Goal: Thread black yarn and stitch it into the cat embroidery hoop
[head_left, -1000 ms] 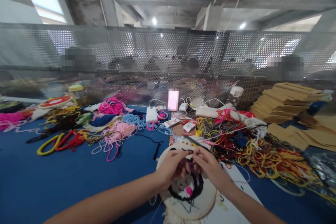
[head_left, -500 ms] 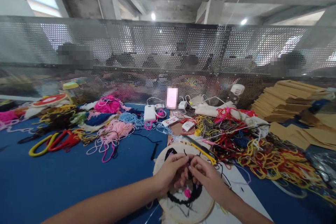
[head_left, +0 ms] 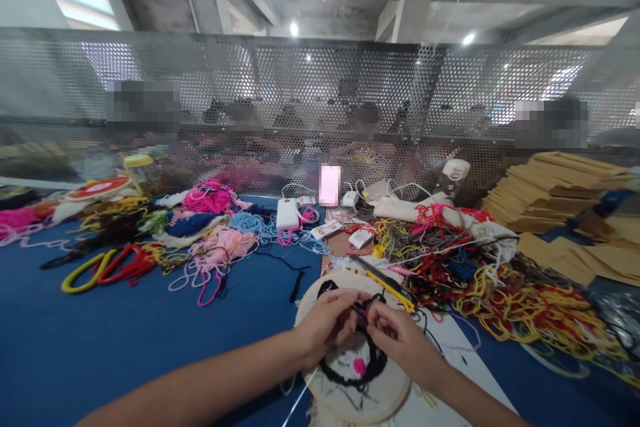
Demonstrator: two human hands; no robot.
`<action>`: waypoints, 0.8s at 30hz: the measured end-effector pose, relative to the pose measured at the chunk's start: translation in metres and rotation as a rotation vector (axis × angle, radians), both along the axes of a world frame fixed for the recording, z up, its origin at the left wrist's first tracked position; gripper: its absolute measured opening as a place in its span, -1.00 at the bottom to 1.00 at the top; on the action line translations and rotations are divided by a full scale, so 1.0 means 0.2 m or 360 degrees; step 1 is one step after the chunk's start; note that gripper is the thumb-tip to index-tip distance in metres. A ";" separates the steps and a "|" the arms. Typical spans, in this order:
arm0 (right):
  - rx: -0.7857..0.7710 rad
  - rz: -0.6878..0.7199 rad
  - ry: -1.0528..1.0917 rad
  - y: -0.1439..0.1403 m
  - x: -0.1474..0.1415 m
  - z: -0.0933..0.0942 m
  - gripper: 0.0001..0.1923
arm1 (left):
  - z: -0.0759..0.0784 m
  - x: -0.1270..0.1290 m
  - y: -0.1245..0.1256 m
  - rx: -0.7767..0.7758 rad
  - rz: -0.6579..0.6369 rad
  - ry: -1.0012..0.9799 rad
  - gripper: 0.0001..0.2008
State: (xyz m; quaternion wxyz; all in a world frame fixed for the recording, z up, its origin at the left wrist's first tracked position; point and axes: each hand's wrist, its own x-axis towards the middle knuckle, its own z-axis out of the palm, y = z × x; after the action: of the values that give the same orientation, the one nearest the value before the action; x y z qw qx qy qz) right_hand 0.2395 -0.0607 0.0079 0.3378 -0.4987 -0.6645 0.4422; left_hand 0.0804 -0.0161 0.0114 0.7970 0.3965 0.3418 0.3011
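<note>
Blue cloth covers the long work table (head_left: 125,340), strewn with tangled coloured yarn (head_left: 500,293) below a perforated metal screen (head_left: 300,100) and concrete ceiling. Near the table's front edge lies the round wooden embroidery hoop (head_left: 353,353), flat and facing up, without any long axis. Above it the left hand (head_left: 327,323) and right hand (head_left: 400,340) meet, fingertips narrowly pinching a dark purple yarn strand (head_left: 364,310).

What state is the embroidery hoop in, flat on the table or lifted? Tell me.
Cannot tell for sure. The embroidery hoop tilts toward the camera under both hands, over the blue table.
</note>
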 end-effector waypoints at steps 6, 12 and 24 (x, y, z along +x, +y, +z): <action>-0.0052 -0.0043 0.0080 0.01 0.00 -0.03 -0.83 | -0.03 0.00 0.01 0.0036 -0.0067 -0.0048 -0.50; -0.0110 -0.0092 0.0201 0.00 0.01 -0.05 -0.81 | -0.02 0.01 0.01 0.0007 -0.0038 -0.0002 -0.51; 0.0189 -0.0644 0.0618 -0.01 0.00 0.01 -0.75 | -0.04 0.01 0.01 -0.0190 0.0010 -0.0073 -0.58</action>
State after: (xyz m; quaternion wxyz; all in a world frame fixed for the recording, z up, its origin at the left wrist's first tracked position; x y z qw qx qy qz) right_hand 0.2394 -0.0623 0.0094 0.5688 -0.5064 -0.4991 0.4134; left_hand 0.0816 -0.0141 0.0040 0.8260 0.3401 0.3420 0.2917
